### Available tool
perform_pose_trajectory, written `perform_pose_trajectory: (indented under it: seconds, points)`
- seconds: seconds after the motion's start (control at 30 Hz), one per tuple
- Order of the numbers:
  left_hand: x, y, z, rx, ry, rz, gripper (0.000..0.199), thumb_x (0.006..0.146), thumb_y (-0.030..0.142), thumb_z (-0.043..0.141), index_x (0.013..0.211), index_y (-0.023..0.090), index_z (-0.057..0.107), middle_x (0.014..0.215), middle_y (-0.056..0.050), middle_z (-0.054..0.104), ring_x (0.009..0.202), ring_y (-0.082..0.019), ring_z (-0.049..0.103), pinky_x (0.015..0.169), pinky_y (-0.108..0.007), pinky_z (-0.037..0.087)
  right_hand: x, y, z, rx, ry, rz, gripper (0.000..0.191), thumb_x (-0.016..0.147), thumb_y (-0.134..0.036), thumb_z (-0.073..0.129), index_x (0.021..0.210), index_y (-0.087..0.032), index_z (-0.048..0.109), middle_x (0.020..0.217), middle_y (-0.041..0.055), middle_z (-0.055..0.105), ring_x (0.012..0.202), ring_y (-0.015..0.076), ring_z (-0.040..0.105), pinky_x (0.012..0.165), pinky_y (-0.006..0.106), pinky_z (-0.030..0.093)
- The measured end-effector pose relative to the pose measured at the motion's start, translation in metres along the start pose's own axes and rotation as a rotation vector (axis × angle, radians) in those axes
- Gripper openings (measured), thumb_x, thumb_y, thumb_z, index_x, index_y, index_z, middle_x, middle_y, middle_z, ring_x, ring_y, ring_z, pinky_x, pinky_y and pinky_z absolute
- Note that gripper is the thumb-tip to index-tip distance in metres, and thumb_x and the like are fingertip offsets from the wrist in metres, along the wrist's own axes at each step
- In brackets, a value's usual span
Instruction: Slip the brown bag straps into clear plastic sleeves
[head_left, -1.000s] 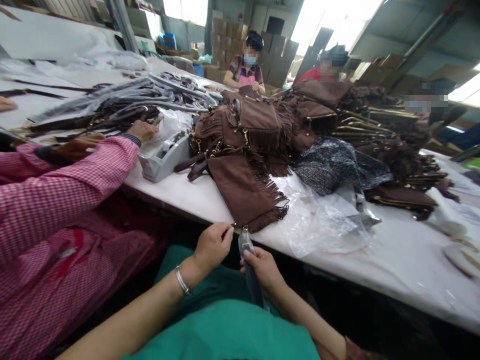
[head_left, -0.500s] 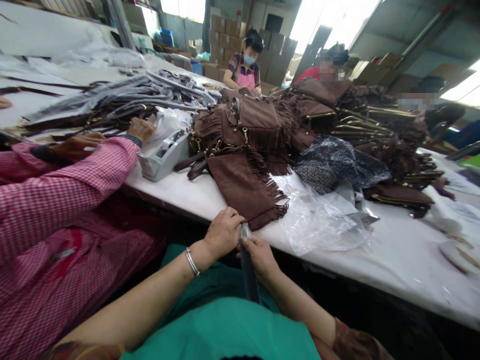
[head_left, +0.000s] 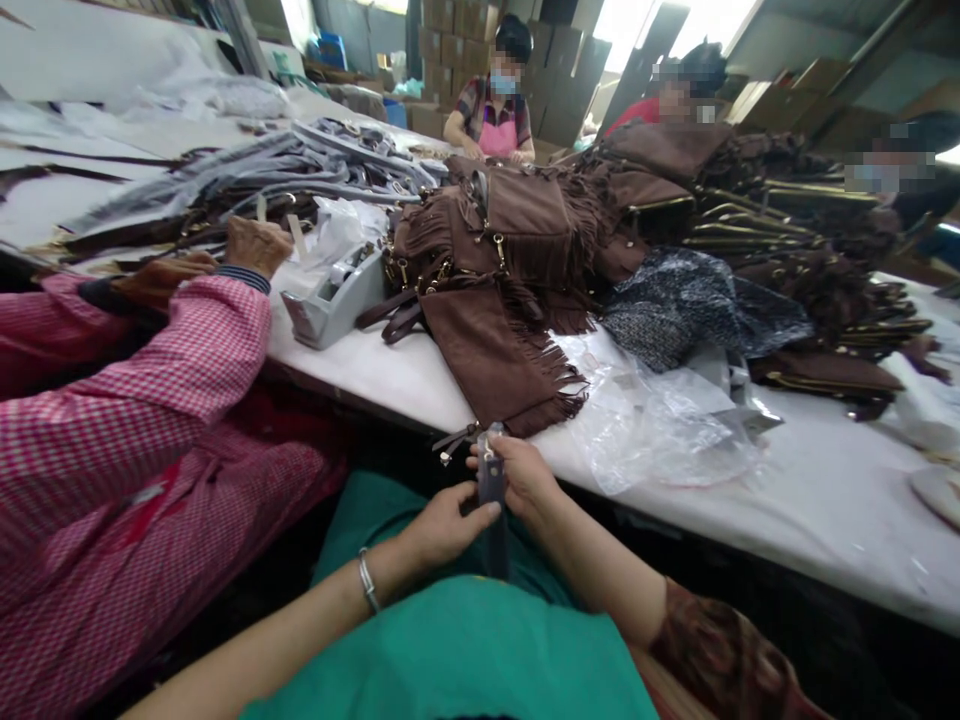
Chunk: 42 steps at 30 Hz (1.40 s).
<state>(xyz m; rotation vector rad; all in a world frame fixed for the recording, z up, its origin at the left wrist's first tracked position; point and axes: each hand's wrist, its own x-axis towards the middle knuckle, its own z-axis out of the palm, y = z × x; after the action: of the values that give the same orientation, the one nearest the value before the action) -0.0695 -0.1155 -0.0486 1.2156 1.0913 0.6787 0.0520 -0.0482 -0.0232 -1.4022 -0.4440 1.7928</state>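
Note:
A dark strap (head_left: 493,490) in a clear plastic sleeve hangs upright over my green apron, just off the table edge. My right hand (head_left: 523,478) pinches its upper end, near a small metal fitting. Lower down, my left hand (head_left: 450,522) grips the strap from the other side, thumb across it. Just beyond lies a brown fringed bag (head_left: 487,360), its corner at the table edge, with a small zipper pull hanging over beside my hands.
A grey tape dispenser (head_left: 334,300) stands left of the bag. Clear plastic (head_left: 652,430) lies to the right. Piled brown bags (head_left: 532,215) and wrapped straps (head_left: 277,175) cover the table behind. A co-worker's checked sleeve (head_left: 172,370) reaches in at left; other people sit across.
My left hand has moved down along the strap from its top end. The strap's upper end and the bag's zipper pull now show. The co-worker's hand has shifted slightly.

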Motion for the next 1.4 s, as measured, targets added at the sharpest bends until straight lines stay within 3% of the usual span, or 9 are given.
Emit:
perform_pose_trajectory:
  seconds: [0.17,0.37,0.57,0.87,1.0,1.07,1.2,1.3,1.4]
  points:
    - [0.019,0.014,-0.001,-0.415,0.030,-0.152,0.036,0.075,0.048,0.067,0.085,0.015,0.058,0.072,-0.004,0.064,0.070,-0.019,0.065,0.069,-0.034,0.051,0.016,-0.019,0.024,0.045,0.049,-0.096,0.009,0.078,-0.011,0.060,0.074,-0.015,0.054,0.064,0.0030,0.067,0.053,0.0144,0.065,0.041,0.019,0.046]
    - [0.015,0.026,-0.026,-0.374,0.075,-0.256,0.023,0.078,0.035,0.063,0.085,0.017,0.050,0.066,0.003,0.054,0.048,-0.006,0.047,0.046,-0.019,0.039,0.028,-0.031,0.038,0.092,-0.012,-0.164,0.020,0.067,0.000,0.059,0.067,-0.017,0.048,0.055,-0.0009,0.062,0.054,0.0151,0.065,0.051,0.024,0.052]
    - [-0.005,0.024,-0.038,-0.341,0.015,-0.337,0.019,0.079,0.032,0.060,0.085,0.018,0.048,0.064,0.006,0.049,0.044,-0.003,0.037,0.040,-0.015,0.028,0.024,-0.030,0.023,0.037,-0.141,-0.101,0.014,0.062,-0.001,0.057,0.066,-0.014,0.054,0.056,0.0032,0.063,0.054,0.0166,0.064,0.052,0.026,0.054]
    - [-0.016,0.029,-0.042,-0.386,0.014,-0.348,0.046,0.079,0.060,0.056,0.101,0.021,0.048,0.063,0.008,0.046,0.040,-0.002,0.030,0.038,-0.015,0.021,0.025,-0.016,0.015,0.055,0.032,-0.212,0.030,0.057,-0.005,0.070,0.066,-0.019,0.045,0.057,-0.0039,0.062,0.053,0.0122,0.061,0.055,0.024,0.053]
    - [-0.015,0.025,-0.042,-0.364,0.025,-0.384,0.047,0.079,0.061,0.054,0.104,0.021,0.051,0.058,0.010,0.043,0.037,-0.003,0.031,0.038,-0.016,0.024,0.019,-0.017,-0.001,-0.209,-0.023,-0.273,0.021,0.066,-0.020,0.073,0.070,-0.018,0.052,0.064,-0.0016,0.064,0.059,0.0153,0.062,0.058,0.028,0.054]
    - [-0.015,0.022,-0.043,-0.366,0.035,-0.389,0.043,0.079,0.057,0.057,0.099,0.018,0.054,0.056,0.009,0.045,0.037,-0.004,0.034,0.038,-0.017,0.028,0.008,-0.020,-0.019,-0.534,-0.014,-0.419,0.016,0.075,-0.031,0.069,0.074,-0.019,0.058,0.067,0.0015,0.065,0.063,0.0186,0.063,0.061,0.032,0.053]
    - [-0.015,0.021,-0.048,-0.447,0.037,-0.393,0.034,0.076,0.046,0.064,0.086,0.014,0.058,0.059,0.002,0.055,0.045,-0.008,0.050,0.046,-0.021,0.041,-0.018,-0.019,-0.046,-1.152,-0.095,-1.010,0.023,0.087,-0.031,0.059,0.105,-0.020,0.067,0.100,0.0106,0.068,0.094,0.0251,0.061,0.088,0.040,0.046]
    - [-0.014,0.025,-0.049,-0.473,0.024,-0.416,0.033,0.072,0.043,0.068,0.082,0.012,0.059,0.065,-0.002,0.060,0.051,-0.010,0.054,0.051,-0.023,0.044,-0.028,-0.012,-0.044,-1.428,-0.348,-1.266,0.030,0.092,-0.025,0.053,0.120,-0.022,0.063,0.120,0.0117,0.063,0.110,0.0267,0.053,0.095,0.042,0.038]
    - [-0.015,0.028,-0.049,-0.414,0.021,-0.396,0.031,0.074,0.043,0.065,0.083,0.014,0.058,0.069,-0.001,0.060,0.047,-0.006,0.046,0.046,-0.020,0.035,-0.024,-0.008,-0.029,-1.556,-0.456,-1.379,0.026,0.094,-0.023,0.048,0.114,-0.023,0.065,0.115,0.0096,0.065,0.108,0.0249,0.052,0.093,0.041,0.035]
